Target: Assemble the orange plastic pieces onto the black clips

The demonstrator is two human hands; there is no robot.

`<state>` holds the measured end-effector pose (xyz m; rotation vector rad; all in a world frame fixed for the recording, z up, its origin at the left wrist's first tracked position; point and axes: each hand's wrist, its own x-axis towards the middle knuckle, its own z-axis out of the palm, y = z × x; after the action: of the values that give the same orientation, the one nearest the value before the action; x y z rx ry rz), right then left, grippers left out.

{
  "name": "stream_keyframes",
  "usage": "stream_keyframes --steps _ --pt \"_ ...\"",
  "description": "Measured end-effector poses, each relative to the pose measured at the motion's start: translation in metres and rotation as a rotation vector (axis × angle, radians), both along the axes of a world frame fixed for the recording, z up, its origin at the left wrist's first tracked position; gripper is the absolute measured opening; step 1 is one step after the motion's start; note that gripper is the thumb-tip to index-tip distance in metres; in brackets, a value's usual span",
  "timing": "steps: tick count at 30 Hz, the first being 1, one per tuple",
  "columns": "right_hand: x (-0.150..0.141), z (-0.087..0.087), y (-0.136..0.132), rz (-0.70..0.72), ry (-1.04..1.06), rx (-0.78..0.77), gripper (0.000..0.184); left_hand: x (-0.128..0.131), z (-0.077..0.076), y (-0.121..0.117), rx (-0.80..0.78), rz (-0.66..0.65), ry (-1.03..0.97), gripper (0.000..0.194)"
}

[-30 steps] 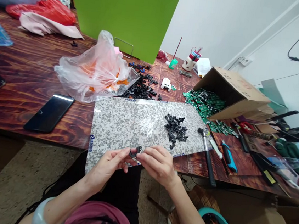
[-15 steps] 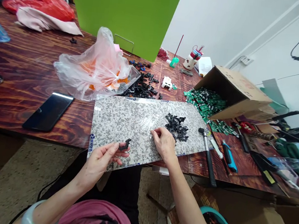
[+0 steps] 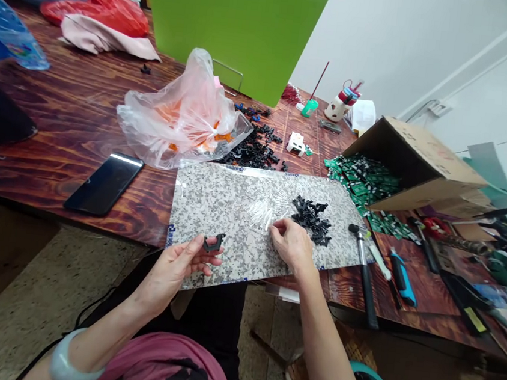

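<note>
My left hand [image 3: 177, 266] pinches a small black plastic part [image 3: 214, 244] above the near edge of a speckled grey board [image 3: 216, 204]. My right hand [image 3: 292, 244] rests on the board with its fingers curled at a scatter of thin clear pins [image 3: 270, 207]. What its fingertips hold, if anything, is too small to see. A small pile of black plastic parts [image 3: 313, 218] lies just right of that hand.
A hammer [image 3: 365, 268] and a blue-handled tool [image 3: 402, 278] lie right of the board. A black phone [image 3: 104, 183] sits left, a plastic bag [image 3: 184, 116] behind. An open cardboard box [image 3: 419, 165] spills green pieces [image 3: 359, 177]. More black parts [image 3: 253, 150] lie behind the board.
My hands have come apart: the right one has left the black part and reached forward to the clear pins by the pile, while the left keeps hold of the part.
</note>
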<state>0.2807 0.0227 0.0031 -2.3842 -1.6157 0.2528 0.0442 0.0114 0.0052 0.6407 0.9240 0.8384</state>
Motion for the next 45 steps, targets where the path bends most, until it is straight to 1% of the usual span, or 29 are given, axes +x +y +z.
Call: stream_keyframes --steps 6,10,14,16,18,20,21,23,24,27,33,36,45 --pt "-0.007 -0.003 0.003 0.014 -0.021 0.007 0.014 -0.002 -0.002 0.001 0.013 -0.021 0.028 0.035" --pt "-0.005 -0.005 0.000 0.035 -0.002 0.044 0.015 -0.003 -0.004 0.001 0.028 -0.025 0.024 0.032" --pt "0.000 -0.005 -0.003 0.022 0.026 0.129 0.021 -0.003 -0.006 0.001 0.024 -0.005 -0.002 0.033" --pt "-0.004 -0.001 -0.006 0.019 0.052 0.214 0.023 -0.002 -0.007 0.001 0.019 0.007 -0.018 0.033" --pt "-0.016 0.005 -0.013 0.075 0.138 0.353 0.022 -0.002 -0.008 0.000 0.013 0.016 -0.027 0.034" --pt "-0.036 0.013 -0.023 0.211 0.277 0.471 0.018 -0.001 -0.007 0.000 0.013 0.021 -0.034 0.033" --pt "-0.047 0.017 -0.029 0.295 0.346 0.500 0.016 -0.001 -0.007 0.000 0.015 0.025 -0.040 0.033" --pt "-0.071 0.022 -0.039 0.441 0.443 0.493 0.014 0.000 -0.006 0.000 0.025 0.035 -0.057 0.032" --pt "-0.081 0.022 -0.043 0.490 0.471 0.484 0.014 0.001 -0.006 0.000 0.035 0.037 -0.067 0.032" --pt "-0.099 0.019 -0.048 0.554 0.502 0.484 0.014 0.001 -0.005 -0.001 0.066 0.033 -0.084 0.031" --pt "-0.101 0.014 -0.045 0.568 0.464 0.495 0.014 0.000 -0.005 -0.006 0.107 0.010 -0.075 0.035" --pt "-0.101 0.015 -0.046 0.564 0.462 0.488 0.013 0.000 -0.006 -0.007 0.144 0.005 -0.032 0.036" --pt "-0.103 0.013 -0.049 0.531 0.495 0.488 0.012 -0.003 -0.006 -0.009 0.264 -0.066 0.118 0.038"
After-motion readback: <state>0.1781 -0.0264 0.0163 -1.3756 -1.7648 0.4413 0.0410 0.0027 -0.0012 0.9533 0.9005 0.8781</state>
